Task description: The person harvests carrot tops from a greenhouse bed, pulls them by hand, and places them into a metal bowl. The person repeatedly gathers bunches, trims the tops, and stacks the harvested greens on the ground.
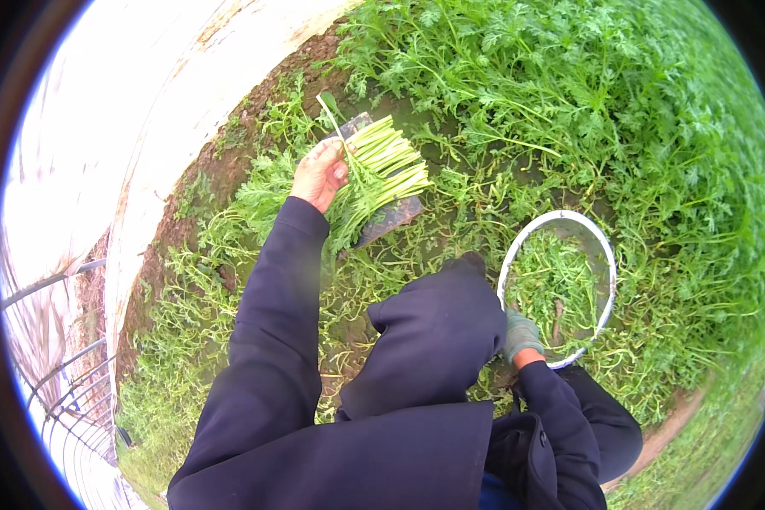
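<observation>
My bare left hand pinches a single leafy green stem between thumb and fingers. Just beneath and beside it lies a bunch of cut leafy greens, their pale stem ends pointing right and their leaves to the left. The bunch rests on a dark, soiled flat piece on the ground. My right hand, in a grey-green glove, is at the near left rim of a white-rimmed bucket. Its fingers are partly hidden, so their grip cannot be told. Loose green trimmings lie inside the bucket.
Dense feathery green plants stand at the upper right. Trampled stems and leaves cover much of the ground around my bent knee. At the left, bare soil borders pale sheeting, with curved metal bars at the lower left.
</observation>
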`<state>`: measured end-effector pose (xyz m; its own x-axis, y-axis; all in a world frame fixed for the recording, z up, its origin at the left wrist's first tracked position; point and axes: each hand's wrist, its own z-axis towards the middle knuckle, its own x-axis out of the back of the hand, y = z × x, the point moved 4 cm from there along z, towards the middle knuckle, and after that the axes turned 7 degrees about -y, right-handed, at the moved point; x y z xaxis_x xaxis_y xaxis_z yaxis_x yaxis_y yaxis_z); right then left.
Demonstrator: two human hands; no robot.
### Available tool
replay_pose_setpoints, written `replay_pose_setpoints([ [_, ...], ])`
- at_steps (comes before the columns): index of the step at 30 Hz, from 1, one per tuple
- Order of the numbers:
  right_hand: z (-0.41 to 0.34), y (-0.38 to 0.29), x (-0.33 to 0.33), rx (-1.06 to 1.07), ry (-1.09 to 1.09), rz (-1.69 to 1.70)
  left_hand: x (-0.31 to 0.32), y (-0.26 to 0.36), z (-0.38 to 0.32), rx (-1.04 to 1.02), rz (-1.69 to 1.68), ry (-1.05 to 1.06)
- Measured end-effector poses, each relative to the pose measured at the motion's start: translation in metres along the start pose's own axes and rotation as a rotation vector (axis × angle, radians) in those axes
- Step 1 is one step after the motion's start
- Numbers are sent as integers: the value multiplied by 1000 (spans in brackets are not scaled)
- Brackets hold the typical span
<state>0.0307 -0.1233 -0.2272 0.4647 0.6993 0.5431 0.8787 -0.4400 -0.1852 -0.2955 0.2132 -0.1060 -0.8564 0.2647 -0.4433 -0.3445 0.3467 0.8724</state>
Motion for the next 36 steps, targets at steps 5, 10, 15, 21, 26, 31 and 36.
replay_pose_setpoints([
  [5,-1,3,-1,6,-9,14,-15,12,8,-84,646,63],
  [10,4,3,-6,46,22,22,-18,9,13,-329,1782,270],
  [15,2,1,-4,57,28,10,-5,-24,46,-296,2047,248],
  [21,-7,-2,8,26,-4,35,8,-41,47,-262,2117,365],
  [26,-5,-3,7,11,-2,34,-8,-31,7,-515,1964,339],
  [31,1,-1,1,28,13,34,-30,-48,-43,-592,1961,208],
  [36,2,1,-1,47,31,50,-27,-65,-49,-555,1885,262],
])
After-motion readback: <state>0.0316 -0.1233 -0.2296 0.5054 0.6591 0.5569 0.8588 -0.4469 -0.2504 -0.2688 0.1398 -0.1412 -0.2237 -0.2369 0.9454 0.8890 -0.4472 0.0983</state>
